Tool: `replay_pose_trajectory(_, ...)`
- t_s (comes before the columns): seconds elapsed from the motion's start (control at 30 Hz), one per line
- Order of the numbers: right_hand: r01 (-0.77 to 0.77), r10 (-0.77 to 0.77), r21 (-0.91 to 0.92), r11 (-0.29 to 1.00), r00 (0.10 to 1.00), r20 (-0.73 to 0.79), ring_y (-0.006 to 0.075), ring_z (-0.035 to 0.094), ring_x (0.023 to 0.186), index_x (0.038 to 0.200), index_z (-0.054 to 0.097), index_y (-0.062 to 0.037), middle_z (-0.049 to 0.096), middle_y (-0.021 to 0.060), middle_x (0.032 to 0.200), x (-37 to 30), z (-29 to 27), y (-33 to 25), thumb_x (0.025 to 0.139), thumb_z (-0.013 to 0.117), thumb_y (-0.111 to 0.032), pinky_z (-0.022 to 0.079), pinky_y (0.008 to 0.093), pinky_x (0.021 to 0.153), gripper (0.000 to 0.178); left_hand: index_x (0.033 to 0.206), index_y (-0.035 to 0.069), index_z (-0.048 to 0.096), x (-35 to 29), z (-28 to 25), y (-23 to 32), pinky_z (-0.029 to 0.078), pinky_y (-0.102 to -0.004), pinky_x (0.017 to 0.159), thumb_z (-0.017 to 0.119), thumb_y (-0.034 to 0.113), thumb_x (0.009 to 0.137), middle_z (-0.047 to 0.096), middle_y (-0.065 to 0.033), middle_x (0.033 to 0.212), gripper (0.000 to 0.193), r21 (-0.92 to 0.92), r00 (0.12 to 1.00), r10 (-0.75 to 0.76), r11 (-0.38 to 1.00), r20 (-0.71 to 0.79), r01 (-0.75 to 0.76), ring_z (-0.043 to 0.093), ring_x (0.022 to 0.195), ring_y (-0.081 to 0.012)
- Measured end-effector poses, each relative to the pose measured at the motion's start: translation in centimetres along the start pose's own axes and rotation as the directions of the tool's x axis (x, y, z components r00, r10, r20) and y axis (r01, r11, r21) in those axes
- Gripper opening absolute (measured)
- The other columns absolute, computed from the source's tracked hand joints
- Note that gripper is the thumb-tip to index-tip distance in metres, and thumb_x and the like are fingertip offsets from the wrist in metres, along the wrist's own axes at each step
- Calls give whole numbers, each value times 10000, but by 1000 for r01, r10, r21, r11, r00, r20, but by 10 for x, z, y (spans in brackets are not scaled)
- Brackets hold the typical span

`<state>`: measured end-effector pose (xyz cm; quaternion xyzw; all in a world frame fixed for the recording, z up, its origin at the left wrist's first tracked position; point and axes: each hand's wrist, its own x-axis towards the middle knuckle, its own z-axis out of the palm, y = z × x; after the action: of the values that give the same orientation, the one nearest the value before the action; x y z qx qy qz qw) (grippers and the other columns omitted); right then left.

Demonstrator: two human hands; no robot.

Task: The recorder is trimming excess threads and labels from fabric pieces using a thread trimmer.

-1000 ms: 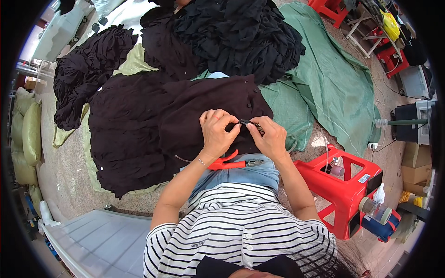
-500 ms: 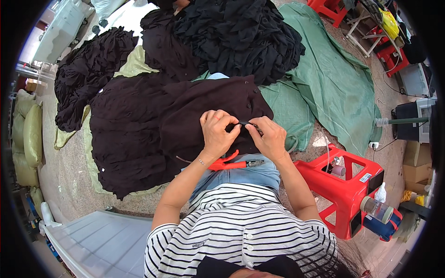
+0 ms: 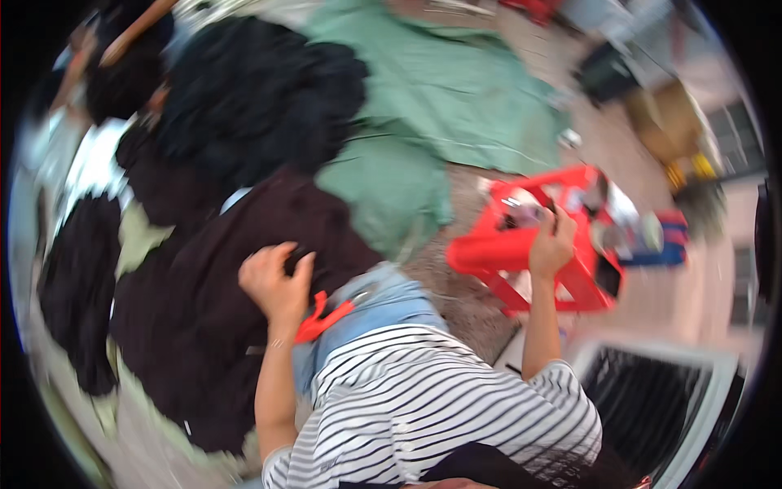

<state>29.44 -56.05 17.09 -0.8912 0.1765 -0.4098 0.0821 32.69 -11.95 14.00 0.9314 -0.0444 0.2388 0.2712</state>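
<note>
My left hand (image 3: 277,283) is over the dark brown garment (image 3: 297,210) spread across my lap. Its thumb and fingers curl around something blackish; blur hides what it is. Out to the right, my right hand (image 3: 551,244) is raised over the red plastic stool (image 3: 481,251), its fingertips pinched together. A small dark bit shows at those fingertips, too blurred to name. On my jeans (image 3: 387,297), beside my left wrist, lies a red-handled tool (image 3: 322,320) with a metal end.
A big heap of black cloth (image 3: 257,94) lies ahead, next to a green tarp (image 3: 440,98). On the stool's right end are a clear jar (image 3: 648,235) and a blue-red bag (image 3: 672,240). Another person's arm (image 3: 134,33) reaches in at far left. A cardboard box (image 3: 664,122) stands far right.
My hands, which were together at the garment's edge over a small black item, are now apart. The right hand has swung out over the stool. My view has turned right and blurred.
</note>
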Motion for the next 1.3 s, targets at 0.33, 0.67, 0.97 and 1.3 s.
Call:
replay_pose_trajectory(0.33,-31,-14,-546,837,997,-78,288,587,929,1107,688,-115,611,58,969,-9,-66,125,911,680,-270,461,434,762,250,1074,114,639,-1,9,15,361,-491,1053,789,176,717,566,-77,1060,393,169,986,82,980,146,-106,531,1063,-298)
replay_pose_trajectory(0.67,263,-488,498,826,776,400,322,625,981,1151,647,-52,665,117,1038,-30,-19,-101,768,732,-115,485,447,869,397,977,82,693,21,-8,2,457,-398,799,711,90,840,587,-74,927,138,-166,944,191,975,270,-149,584,912,-282)
replay_pose_trajectory(0.97,574,-951,760,306,141,277,200,559,965,1337,561,-220,562,46,1142,-137,27,-227,886,535,-185,395,356,779,454,928,73,662,49,-16,-18,524,-420,717,676,59,816,575,-101,872,114,-268,821,312,942,477,-203,633,824,-318)
replay_pose_trajectory(1.3,534,-941,775,338,191,278,212,562,810,1223,640,-141,537,54,901,-126,8,-230,832,603,-236,390,392,772,404,871,71,618,48,-9,-44,517,-433,681,665,94,778,576,-119,845,106,-358,767,276,931,579,-65,636,760,-330)
